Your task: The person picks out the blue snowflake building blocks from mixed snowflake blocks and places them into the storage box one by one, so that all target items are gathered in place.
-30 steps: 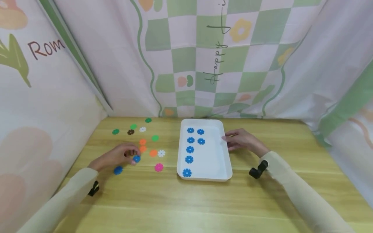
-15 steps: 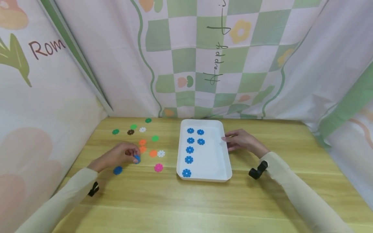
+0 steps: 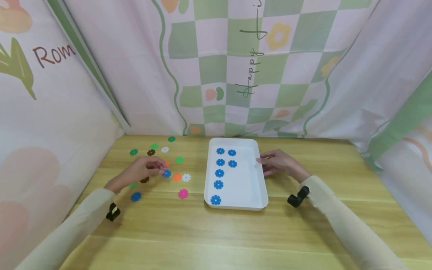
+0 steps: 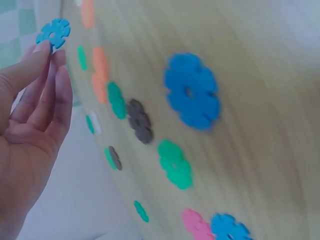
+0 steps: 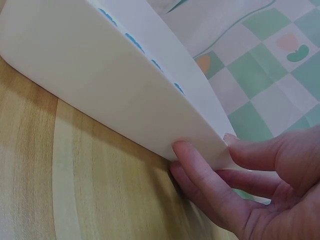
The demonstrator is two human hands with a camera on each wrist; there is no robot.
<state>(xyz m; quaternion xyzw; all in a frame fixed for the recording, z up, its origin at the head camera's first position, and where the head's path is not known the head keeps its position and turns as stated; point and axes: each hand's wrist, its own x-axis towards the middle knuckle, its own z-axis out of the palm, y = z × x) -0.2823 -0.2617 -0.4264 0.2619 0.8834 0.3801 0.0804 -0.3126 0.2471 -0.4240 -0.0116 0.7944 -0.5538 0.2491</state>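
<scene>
1. White tray (image 3: 261, 187) sits mid-table; right hand (image 3: 278, 163) braces its far right rim, fingers curled on it — a nudge scatters the blue flowers inside.
2. Left hand (image 3: 143, 170) pinches a blue flower disc (image 3: 166, 173) by fingertips, left of the tray; that thin grip could let it drop.

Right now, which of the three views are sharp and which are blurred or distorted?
Head view: sharp, evenly lit, wide-angle bending at the edges; soft shadow under the white tray. Left wrist view: motion-blurred, the big blue flower disc smeared; the small blue flower disc at the left hand clearer. Right wrist view: fairly sharp, right hand on the tray's rim.
</scene>
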